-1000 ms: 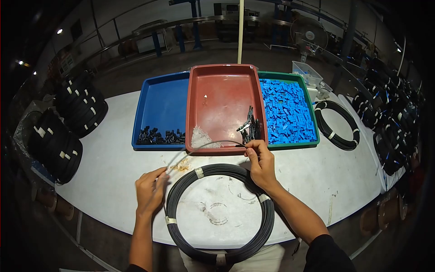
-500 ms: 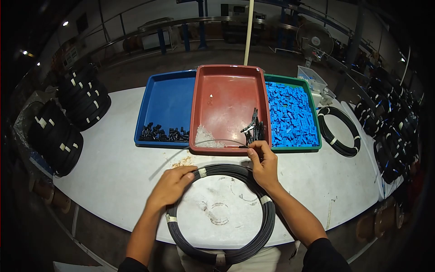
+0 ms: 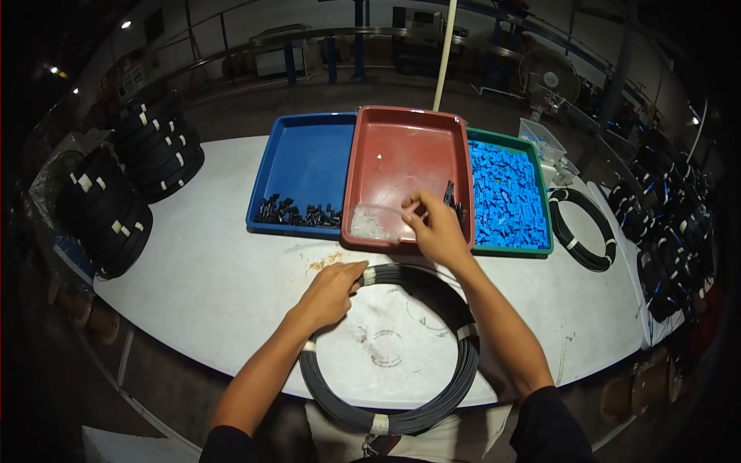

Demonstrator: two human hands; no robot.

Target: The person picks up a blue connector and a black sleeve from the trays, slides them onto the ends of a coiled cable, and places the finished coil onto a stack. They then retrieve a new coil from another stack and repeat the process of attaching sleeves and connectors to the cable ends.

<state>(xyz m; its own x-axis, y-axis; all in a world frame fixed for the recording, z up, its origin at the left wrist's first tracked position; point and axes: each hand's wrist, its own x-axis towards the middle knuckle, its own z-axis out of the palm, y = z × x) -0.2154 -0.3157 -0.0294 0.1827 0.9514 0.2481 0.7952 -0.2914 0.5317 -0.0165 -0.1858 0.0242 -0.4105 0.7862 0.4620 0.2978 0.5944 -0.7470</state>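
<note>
My left hand [image 3: 328, 295] is closed around the upper left of a coil of black cable [image 3: 457, 370], beside one of its white tape bands. The coil lies on the table and its lower part reaches past the front edge. Over the lower part of the red tray [image 3: 413, 119] is my right hand [image 3: 436, 228], thumb and fingers pinched together. A thin blurred length of cable [image 3: 382, 206] runs left from these fingertips, above a pile of clear small pieces [image 3: 369, 225] in the tray. The exact grip is partly hidden by the fingers.
A blue tray [image 3: 312, 119] holds small black parts [image 3: 297, 212]. The green tray [image 3: 549, 239] carries many blue pieces [image 3: 505, 193]. Dark tools [image 3: 451, 197] lie in the red tray. Taped cable coils are stacked at left [image 3: 116, 220]; another coil [image 3: 587, 239] lies at right.
My right hand has moved up and forward from the coil's top to above the red tray. The left hand stays on the coil. The whole view has shifted slightly.
</note>
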